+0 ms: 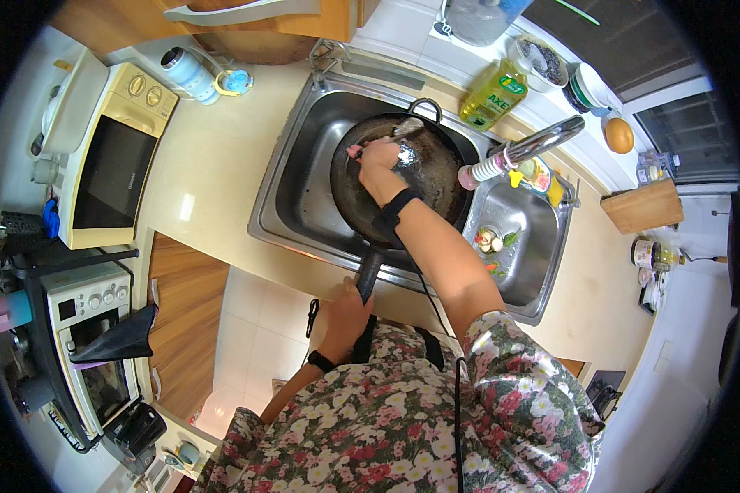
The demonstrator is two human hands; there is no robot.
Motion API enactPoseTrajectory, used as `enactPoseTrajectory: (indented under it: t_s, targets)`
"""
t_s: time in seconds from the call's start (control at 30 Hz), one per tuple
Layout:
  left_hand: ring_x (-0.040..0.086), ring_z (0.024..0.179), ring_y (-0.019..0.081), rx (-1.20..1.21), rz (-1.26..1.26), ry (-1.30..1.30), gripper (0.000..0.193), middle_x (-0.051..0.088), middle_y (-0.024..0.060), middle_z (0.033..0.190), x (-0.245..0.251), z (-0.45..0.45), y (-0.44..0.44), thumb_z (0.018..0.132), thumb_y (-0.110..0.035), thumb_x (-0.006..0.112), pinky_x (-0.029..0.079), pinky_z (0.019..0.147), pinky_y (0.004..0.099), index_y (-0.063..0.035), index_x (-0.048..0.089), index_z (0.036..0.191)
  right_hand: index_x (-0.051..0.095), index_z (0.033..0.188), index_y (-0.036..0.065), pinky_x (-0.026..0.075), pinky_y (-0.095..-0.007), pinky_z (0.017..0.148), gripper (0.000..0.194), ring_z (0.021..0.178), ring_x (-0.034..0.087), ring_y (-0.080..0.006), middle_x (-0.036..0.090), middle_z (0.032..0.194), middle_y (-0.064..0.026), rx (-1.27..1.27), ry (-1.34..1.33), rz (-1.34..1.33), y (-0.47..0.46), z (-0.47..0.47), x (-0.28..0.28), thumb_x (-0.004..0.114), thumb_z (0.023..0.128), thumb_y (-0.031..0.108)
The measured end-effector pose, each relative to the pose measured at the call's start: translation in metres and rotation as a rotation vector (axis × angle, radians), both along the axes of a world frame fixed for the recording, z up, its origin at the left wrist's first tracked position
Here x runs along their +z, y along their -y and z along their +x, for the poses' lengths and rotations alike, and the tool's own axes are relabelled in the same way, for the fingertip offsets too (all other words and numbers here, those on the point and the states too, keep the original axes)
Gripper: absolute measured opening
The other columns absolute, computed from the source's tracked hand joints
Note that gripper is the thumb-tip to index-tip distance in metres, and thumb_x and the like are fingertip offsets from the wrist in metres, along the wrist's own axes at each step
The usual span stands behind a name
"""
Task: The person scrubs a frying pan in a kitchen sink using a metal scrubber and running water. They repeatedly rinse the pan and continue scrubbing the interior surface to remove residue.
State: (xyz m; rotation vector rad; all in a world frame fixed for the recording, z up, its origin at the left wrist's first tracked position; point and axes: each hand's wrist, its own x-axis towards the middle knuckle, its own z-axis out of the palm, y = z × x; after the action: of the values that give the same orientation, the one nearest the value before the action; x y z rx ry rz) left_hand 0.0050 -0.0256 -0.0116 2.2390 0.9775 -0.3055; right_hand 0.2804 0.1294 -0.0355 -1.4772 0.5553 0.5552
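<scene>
A dark wok [431,185] rests in the large basin of a stainless steel sink, tilted, with a loop handle at its far rim. My left hand [347,311] grips the wok's long black handle [370,274] at the near side of the counter. Inside the wok, my right hand [379,157] is closed around what looks like a scrubbing brush [409,127]. Its whitish head shows on one side of the fist and a pink end on the other; the fist hides its middle. Beside my right hand, the wok's surface shines wet.
The chrome faucet [546,138] reaches over the wok's right side. Food scraps [493,241] lie in the small basin [530,259]. Dish soap [494,95] stands behind the sink. To the left are a flask [191,74] and a microwave oven [117,166]; a cutting board [644,206] leans at right.
</scene>
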Motion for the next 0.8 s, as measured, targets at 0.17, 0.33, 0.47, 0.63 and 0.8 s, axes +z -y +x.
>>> enactPoseTrajectory:
  t_s: [0.17, 0.33, 0.47, 0.63, 0.8]
  targets:
    - [0.064, 0.069, 0.0406, 0.026, -0.026, -0.016, 0.069, 0.064, 0.0262, 0.077, 0.006, 0.005, 0.0, 0.091, -0.04, 0.054, 0.052, 0.062, 0.0472, 0.0151, 0.037, 0.13, 0.052, 0.072, -0.007, 0.048, -0.0369, 0.036, 0.037, 0.047, 0.062, -0.0288, 0.059, 0.063, -0.0159, 0.306, 0.208, -0.193, 0.015, -0.017, -0.001, 0.047, 0.096, 0.02]
    - [0.064, 0.069, 0.0404, 0.002, -0.049, -0.061, 0.069, 0.064, 0.0255, 0.077, 0.004, 0.002, 0.001, 0.091, -0.04, 0.055, 0.052, 0.063, 0.0462, 0.0144, 0.038, 0.129, 0.055, 0.072, -0.011, 0.045, -0.0434, 0.039, 0.027, 0.041, 0.059, -0.0338, 0.057, 0.056, -0.0263, 1.307, 0.27, -0.223, 0.098, -0.053, 0.023, 0.052, 0.087, 0.012]
    - [0.063, 0.065, 0.0395, -0.038, 0.079, 0.065, 0.067, 0.063, 0.0231, 0.074, 0.005, -0.001, 0.0, 0.091, -0.039, 0.056, 0.052, 0.059, 0.0458, 0.0144, 0.038, 0.128, 0.061, 0.094, -0.005, 0.053, -0.0415, 0.057, 0.02, 0.064, 0.065, -0.0324, 0.065, 0.081, -0.0237, 1.763, 0.446, -0.712, 0.187, -0.024, 0.051, 0.057, 0.082, 0.011]
    - [0.063, 0.064, 0.0403, 0.012, -0.023, 0.062, 0.056, 0.062, 0.0238, 0.071, 0.005, -0.001, -0.002, 0.091, -0.039, 0.056, 0.052, 0.057, 0.0459, 0.0119, 0.046, 0.114, 0.063, 0.104, -0.001, 0.057, -0.0417, 0.067, 0.021, 0.081, 0.069, -0.0338, 0.068, 0.086, -0.0192, 1.657, 0.849, -1.186, 0.196, 0.021, 0.02, 0.051, 0.089, 0.009]
    - [0.063, 0.066, 0.0399, 0.0, 0.03, 0.076, 0.054, 0.062, 0.023, 0.069, 0.002, -0.002, -0.002, 0.092, -0.038, 0.055, 0.052, 0.057, 0.0461, 0.0117, 0.047, 0.112, 0.04, 0.129, -0.016, 0.056, -0.0435, 0.059, 0.049, 0.07, 0.067, -0.0379, 0.065, 0.077, -0.0255, 1.673, 1.083, -0.875, 0.179, 0.002, -0.02, 0.049, 0.086, 0.004]
